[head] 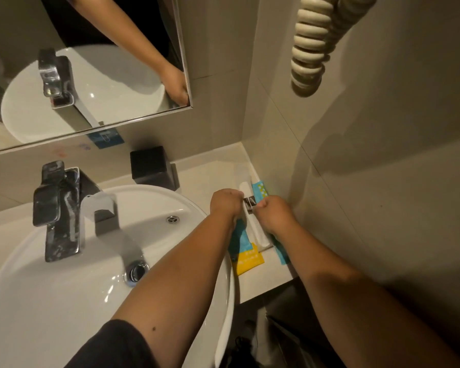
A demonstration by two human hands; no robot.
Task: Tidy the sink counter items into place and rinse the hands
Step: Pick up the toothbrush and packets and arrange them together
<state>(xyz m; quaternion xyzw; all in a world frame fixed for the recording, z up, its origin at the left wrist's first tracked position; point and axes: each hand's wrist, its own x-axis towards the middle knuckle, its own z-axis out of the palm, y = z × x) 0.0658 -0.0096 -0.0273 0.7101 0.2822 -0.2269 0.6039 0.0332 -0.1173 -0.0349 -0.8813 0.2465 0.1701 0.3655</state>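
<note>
Pinching small packet [249, 203], both hands.

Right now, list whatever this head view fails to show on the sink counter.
- Small dark item between left hand and right hand: too small and blurred to identify.
- Teal packets: partly covered by both forearms, print unreadable.
- White packet: hands hide its middle.
- Coiled cord: cut off by the top edge.

A coiled cream cord [312, 46] hangs on the right wall; a mirror [96, 62] (metal-framed) sits above the counter.
</note>
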